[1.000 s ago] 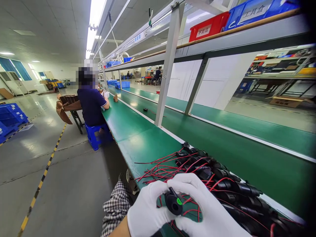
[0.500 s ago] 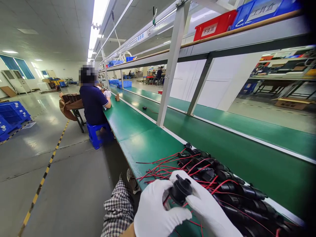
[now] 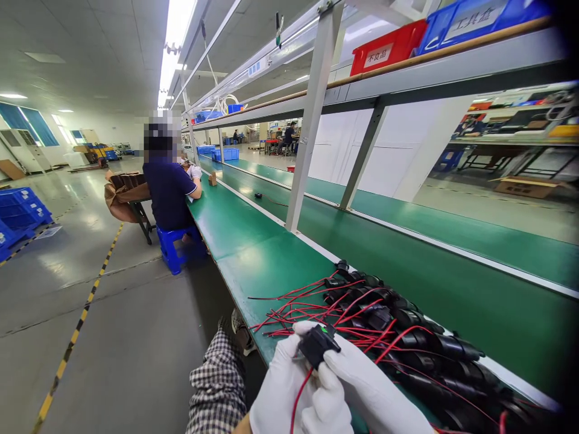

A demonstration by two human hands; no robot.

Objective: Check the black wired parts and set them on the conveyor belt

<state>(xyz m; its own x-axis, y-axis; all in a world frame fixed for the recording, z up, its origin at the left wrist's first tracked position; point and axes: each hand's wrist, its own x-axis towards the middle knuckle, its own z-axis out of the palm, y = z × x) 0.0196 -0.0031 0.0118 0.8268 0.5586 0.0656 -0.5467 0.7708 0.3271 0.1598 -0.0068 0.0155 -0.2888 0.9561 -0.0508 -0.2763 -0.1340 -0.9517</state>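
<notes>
Both gloved hands hold a small black pump point(image 3: 316, 345) with a boxy body, a green mark on top and a red wire hanging down. My left hand point(image 3: 289, 386) is closed on its left side and underside, the fingers curled below. From the right, my right hand point(image 3: 366, 377) pinches it between thumb and fingers. Right beside the hands, many similar black pumps point(image 3: 407, 319) lie heaped in rows on the green bench. Their red wires point(image 3: 298, 313) spread toward the bench's near edge. My palms are partly hidden by the fingers.
The green bench point(image 3: 253, 256) runs forward along a lower green belt point(image 3: 407, 259), with a white post point(image 3: 312, 120) between them. A shelf overhead carries a red bin point(image 3: 389, 45) and a blue bin point(image 3: 479, 24). A co-worker point(image 3: 165, 187) sits farther along on a blue stool point(image 3: 170, 247).
The pump has been turned over: its round ported side faced up before, and now its boxy side with the green mark does. My left fingers have curled in beneath it.
</notes>
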